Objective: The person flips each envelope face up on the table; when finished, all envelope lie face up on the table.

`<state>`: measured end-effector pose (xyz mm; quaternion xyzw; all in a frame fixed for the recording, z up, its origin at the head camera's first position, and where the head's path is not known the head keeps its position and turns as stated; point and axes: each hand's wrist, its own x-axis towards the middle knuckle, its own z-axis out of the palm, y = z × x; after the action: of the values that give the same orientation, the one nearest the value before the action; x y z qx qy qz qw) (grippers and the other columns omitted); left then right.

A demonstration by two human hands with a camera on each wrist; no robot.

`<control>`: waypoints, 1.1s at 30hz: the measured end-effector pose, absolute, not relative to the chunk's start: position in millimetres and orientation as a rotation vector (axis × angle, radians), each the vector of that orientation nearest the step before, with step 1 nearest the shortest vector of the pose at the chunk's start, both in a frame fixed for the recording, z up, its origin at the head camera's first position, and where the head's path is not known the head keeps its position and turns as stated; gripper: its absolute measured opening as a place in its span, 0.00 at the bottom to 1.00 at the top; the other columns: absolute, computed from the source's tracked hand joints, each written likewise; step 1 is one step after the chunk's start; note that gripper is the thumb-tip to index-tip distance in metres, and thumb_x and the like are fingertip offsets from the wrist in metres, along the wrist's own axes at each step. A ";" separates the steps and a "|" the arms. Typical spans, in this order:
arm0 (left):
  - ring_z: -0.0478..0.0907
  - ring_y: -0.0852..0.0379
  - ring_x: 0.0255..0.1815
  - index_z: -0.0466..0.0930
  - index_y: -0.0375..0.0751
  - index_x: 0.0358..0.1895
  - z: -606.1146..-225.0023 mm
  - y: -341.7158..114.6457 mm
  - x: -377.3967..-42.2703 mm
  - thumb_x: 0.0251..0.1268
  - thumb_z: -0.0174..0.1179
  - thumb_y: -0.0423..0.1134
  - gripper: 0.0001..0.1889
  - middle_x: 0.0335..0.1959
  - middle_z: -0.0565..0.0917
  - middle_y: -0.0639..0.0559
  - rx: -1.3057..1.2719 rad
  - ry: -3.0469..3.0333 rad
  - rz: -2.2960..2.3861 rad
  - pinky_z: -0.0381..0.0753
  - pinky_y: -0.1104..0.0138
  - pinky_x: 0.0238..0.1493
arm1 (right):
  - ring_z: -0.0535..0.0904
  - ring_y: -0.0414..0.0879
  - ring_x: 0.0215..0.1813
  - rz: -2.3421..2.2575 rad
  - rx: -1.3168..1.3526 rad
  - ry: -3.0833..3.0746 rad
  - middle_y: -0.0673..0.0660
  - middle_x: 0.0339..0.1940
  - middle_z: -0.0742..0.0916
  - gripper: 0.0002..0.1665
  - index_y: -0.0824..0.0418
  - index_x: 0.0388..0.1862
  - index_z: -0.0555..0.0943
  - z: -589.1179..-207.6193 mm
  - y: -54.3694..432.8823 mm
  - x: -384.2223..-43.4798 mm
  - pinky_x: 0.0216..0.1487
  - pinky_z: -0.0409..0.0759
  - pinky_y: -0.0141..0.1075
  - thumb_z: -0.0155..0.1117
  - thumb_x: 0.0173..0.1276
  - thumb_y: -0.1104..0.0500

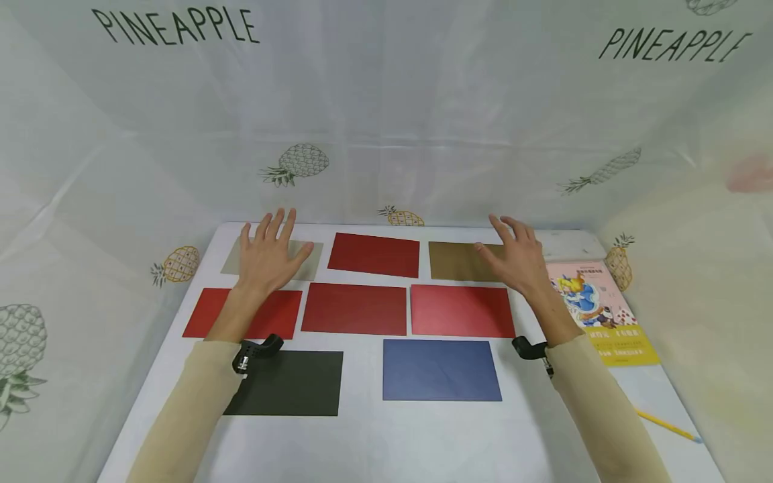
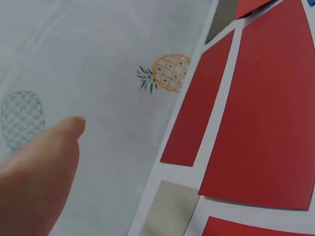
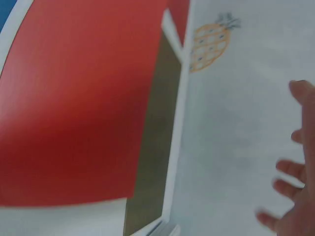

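Note:
Both hands hover over a white table with coloured sheets, holding nothing. My left hand (image 1: 268, 258), fingers spread, is above a beige sheet (image 1: 311, 261) at the back left. My right hand (image 1: 518, 260) is above a brown sheet (image 1: 455, 260), fingers apart. Between them at the back lies a red sheet (image 1: 374, 255). The middle row has a red sheet (image 1: 278, 314) under the left forearm, a darker red sheet (image 1: 354, 309) and another red sheet (image 1: 462, 311). Nearer are a black sheet (image 1: 290, 384), partly behind the left sleeve, and a blue sheet (image 1: 441, 370).
On the right side lies a picture book (image 1: 604, 308) with a pink and yellow cover, partly behind the right forearm. A yellow pencil (image 1: 669, 426) lies near the right edge. A white curtain (image 1: 386, 87) printed with pineapples surrounds the back and sides of the table (image 1: 374, 443).

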<state>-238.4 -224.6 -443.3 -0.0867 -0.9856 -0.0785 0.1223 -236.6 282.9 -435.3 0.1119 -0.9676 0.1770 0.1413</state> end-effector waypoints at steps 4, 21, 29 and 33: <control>0.56 0.39 0.77 0.49 0.54 0.82 -443.6 -230.5 -228.6 0.70 0.46 0.70 0.44 0.80 0.57 0.47 -0.345 -2.832 -0.434 0.50 0.37 0.68 | 0.70 0.60 0.64 0.835 0.466 -2.704 0.63 0.64 0.74 0.38 0.50 0.77 0.67 -429.6 270.5 -227.8 0.58 0.70 0.59 0.66 0.71 0.46; 0.67 0.40 0.69 0.66 0.53 0.75 -492.6 -249.6 -175.4 0.61 0.67 0.57 0.39 0.70 0.72 0.42 -0.642 -3.000 -0.606 0.61 0.38 0.64 | 0.78 0.52 0.46 0.936 0.922 -2.877 0.58 0.51 0.80 0.32 0.54 0.67 0.78 -471.1 210.1 -188.4 0.42 0.81 0.44 0.74 0.64 0.52; 0.69 0.40 0.67 0.69 0.51 0.73 -503.4 -245.8 -170.0 0.61 0.67 0.54 0.37 0.68 0.75 0.42 -0.720 -3.023 -0.543 0.63 0.39 0.63 | 0.75 0.45 0.51 0.841 0.984 -3.020 0.51 0.57 0.80 0.34 0.49 0.69 0.77 -486.5 194.6 -182.0 0.48 0.80 0.40 0.72 0.65 0.46; 0.69 0.40 0.67 0.70 0.51 0.73 -506.0 -246.1 -168.4 0.57 0.70 0.53 0.38 0.68 0.75 0.43 -0.729 -3.038 -0.518 0.63 0.39 0.63 | 0.76 0.45 0.54 0.794 1.056 -3.018 0.52 0.60 0.80 0.33 0.49 0.68 0.77 -489.3 185.0 -180.1 0.49 0.82 0.41 0.72 0.65 0.45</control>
<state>-168.4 -246.1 -506.0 -0.2302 -0.9592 -0.1637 -0.0127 -180.1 185.0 -489.3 0.3197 -0.9134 0.2402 -0.0764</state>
